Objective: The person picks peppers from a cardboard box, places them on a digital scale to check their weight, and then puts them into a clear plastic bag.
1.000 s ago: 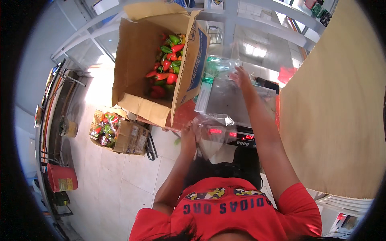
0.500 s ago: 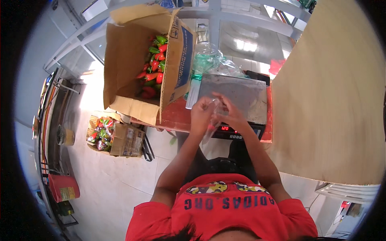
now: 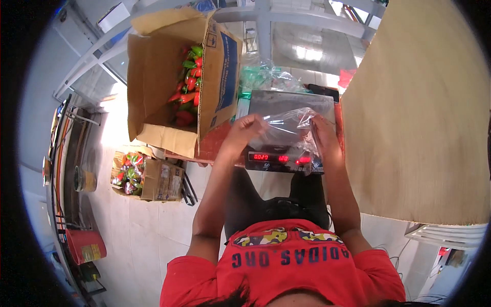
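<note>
Over a digital scale (image 3: 266, 102) with a grey metal plate, a clear plastic bag (image 3: 291, 123) is stretched between my hands. My left hand (image 3: 246, 130) is closed at the bag's left end, its fingertips slightly blurred. My right hand (image 3: 326, 135) grips the bag's right side, and part of the film hangs down past the scale's lit red display (image 3: 282, 158). To the left of the scale stands a large open cardboard box (image 3: 158, 82), with red and green peppers (image 3: 190, 82) inside it.
The scale sits on a red table (image 3: 217, 143). Crumpled clear plastic (image 3: 271, 77) and a dark object (image 3: 323, 92) lie behind it. A wooden panel (image 3: 419, 128) stands at right. On the floor at left is a smaller carton (image 3: 162, 179) of bagged peppers (image 3: 132, 171).
My hands were close together over the scale's front; now they are apart, left hand to the left, right hand to the right, with the bag spread between them.
</note>
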Motion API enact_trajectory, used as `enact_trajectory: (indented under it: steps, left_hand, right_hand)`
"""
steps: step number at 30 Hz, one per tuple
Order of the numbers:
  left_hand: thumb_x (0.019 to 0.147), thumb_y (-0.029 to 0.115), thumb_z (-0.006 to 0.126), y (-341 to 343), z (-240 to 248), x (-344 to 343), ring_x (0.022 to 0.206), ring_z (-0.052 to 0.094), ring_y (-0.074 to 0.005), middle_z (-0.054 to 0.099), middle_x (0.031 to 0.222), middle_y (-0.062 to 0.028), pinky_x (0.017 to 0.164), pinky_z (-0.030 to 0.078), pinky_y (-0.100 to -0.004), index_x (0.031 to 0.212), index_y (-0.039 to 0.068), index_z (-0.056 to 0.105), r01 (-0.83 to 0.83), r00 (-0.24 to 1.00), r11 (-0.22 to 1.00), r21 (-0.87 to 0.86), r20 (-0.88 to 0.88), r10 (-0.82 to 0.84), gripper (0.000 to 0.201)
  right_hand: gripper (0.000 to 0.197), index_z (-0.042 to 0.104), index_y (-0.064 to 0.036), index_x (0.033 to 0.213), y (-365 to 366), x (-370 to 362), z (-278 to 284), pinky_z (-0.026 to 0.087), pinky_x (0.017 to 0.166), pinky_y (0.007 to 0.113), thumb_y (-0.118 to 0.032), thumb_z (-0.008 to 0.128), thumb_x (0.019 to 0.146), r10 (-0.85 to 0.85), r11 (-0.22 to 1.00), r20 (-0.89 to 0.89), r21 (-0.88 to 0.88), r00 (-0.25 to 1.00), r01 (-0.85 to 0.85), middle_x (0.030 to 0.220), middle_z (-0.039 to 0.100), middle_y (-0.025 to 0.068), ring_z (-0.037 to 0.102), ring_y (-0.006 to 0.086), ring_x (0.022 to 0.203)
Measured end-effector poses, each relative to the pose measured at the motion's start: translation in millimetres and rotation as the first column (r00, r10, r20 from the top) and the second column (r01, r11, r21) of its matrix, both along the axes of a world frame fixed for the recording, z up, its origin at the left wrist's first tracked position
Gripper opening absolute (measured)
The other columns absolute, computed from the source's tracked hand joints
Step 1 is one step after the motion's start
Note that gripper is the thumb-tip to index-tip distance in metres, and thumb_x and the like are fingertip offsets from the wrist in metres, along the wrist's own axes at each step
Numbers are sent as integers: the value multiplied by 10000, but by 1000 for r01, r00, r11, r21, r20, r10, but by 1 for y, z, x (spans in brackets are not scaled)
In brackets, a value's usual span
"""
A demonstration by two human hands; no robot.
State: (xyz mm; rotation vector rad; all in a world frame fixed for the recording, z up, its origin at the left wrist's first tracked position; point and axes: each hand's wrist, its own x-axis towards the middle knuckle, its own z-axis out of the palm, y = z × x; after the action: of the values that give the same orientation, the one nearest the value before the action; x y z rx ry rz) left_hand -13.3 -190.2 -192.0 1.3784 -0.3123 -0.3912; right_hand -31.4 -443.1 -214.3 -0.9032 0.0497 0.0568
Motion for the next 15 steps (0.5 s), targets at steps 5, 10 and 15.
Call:
enact_trajectory:
  steps: [5, 10, 15]
  left_hand:
    - [916, 260, 592, -4, -13, 10, 655, 524, -49, 586, 769, 28, 602, 437, -205, 932, 81, 619, -163, 970, 978, -131, -204, 134, 182]
    - [880, 257, 640, 6, -10, 19, 666, 511, -53, 588, 763, 21, 604, 410, -195, 923, 87, 637, -109, 969, 994, 6, -221, 107, 176]
    - [883, 259, 643, 8, -32, 10, 727, 526, -49, 585, 798, 52, 672, 424, -209, 925, 103, 638, 56, 986, 998, 17, -156, -52, 162]
  right_hand:
    - [238, 589, -70, 938, -8, -8, 1, 438, 451, 268, -281, 480, 952, 192, 980, -315, 109, 930, -165, 626, 586, 19, 517, 117, 450]
    - [303, 550, -80, 1171, -22, -13, -25, 454, 521, 258, -260, 544, 927, 153, 987, -276, 90, 949, -133, 976, 607, 48, 581, 162, 728]
    - [402, 483, -119, 1260, -48, -17, -41, 460, 625, 260, -237, 606, 896, -138, 987, -241, 48, 961, 154, 1062, 590, 44, 584, 216, 764]
